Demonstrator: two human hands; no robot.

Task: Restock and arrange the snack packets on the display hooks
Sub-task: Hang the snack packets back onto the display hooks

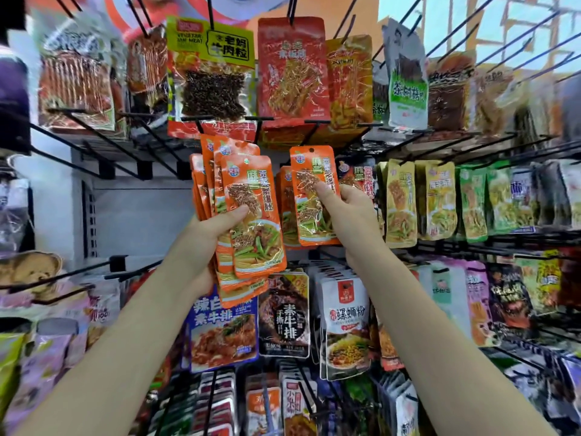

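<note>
My left hand grips a stack of orange packets; my right hand pinches one upright packet, its punched hole just below the display hook.

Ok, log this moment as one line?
left hand: holds orange packet stack | right hand: pinches single orange packet, hole near hook, not yet hung | phase: restocking
</note>
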